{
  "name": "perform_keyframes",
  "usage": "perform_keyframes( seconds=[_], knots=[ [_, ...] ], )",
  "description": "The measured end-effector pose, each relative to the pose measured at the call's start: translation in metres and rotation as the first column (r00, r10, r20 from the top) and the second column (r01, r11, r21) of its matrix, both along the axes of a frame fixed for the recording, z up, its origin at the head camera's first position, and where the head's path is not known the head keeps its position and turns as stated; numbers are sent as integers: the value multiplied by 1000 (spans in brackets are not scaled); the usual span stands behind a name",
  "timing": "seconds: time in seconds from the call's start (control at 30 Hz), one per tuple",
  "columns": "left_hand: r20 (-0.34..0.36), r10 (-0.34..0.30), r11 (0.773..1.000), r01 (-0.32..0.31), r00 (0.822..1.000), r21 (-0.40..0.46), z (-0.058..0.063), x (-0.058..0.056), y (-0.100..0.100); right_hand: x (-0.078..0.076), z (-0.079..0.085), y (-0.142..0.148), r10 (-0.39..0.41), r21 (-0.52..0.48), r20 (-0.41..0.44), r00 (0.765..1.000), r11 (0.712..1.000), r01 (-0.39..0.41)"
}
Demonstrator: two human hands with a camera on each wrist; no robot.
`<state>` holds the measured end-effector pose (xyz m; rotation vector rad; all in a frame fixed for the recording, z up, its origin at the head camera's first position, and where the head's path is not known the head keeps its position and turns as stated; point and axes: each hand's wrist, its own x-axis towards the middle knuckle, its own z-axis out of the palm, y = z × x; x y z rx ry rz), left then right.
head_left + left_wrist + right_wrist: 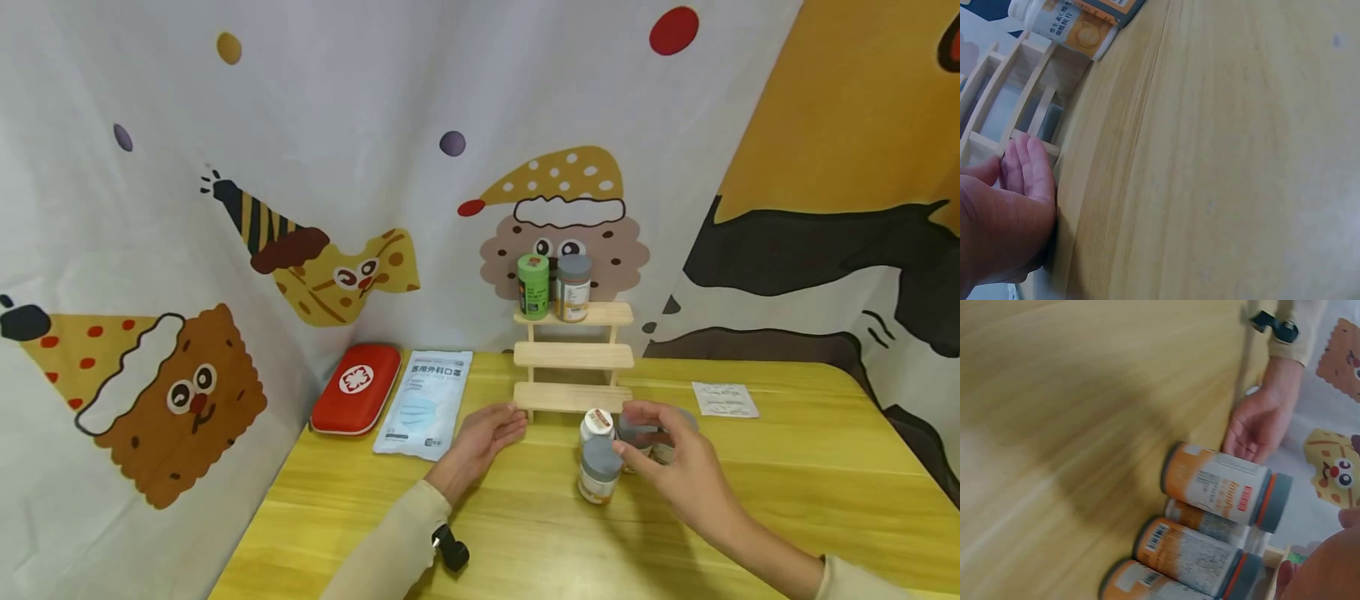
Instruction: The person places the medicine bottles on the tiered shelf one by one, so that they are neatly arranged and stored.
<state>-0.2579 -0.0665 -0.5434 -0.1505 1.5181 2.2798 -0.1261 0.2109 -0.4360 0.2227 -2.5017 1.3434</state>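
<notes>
My left hand [480, 442] lies on its edge with extended fingers at the lower left corner of a small three-tier wooden shelf [573, 357]; contact looks likely. My right hand [686, 467] hovers over a cluster of bottles, thumb and fingers apart, above the lids in the right wrist view. The cluster has a grey-lidded bottle [599, 472] in front, a white-capped bottle [597, 423] behind it, and two more grey-lidded bottles [1194, 556] partly hidden by my right hand in the head view. A green bottle [533, 287] and a grey-lidded bottle [573, 288] stand on the top tier.
Left of the shelf lie a red first-aid case [357, 389] and a pack of face masks [424, 406]. A small white packet [725, 400] is on the table [810, 475] at right. A printed cloth [360, 125] hangs behind the table.
</notes>
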Motion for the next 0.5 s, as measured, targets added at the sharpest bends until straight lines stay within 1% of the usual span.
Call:
perform_keyframes(
  seconds=[0.1,0.23,0.37,0.5],
  knots=[
    [-7,4,1000,-4,1000,-3,0,2,0,5,-9,0,-10,67,-11,1000,998,11],
    [-9,5,1000,-5,1000,-2,0,2,0,7,-20,-2,-9,117,-67,998,993,16],
    [-7,5,1000,-5,1000,-2,0,1,1,9,-28,-4,17,126,-130,991,992,0],
    [-9,7,1000,-7,1000,-4,1,2,1,9,-32,-5,44,108,-156,987,994,-28]
  ],
)
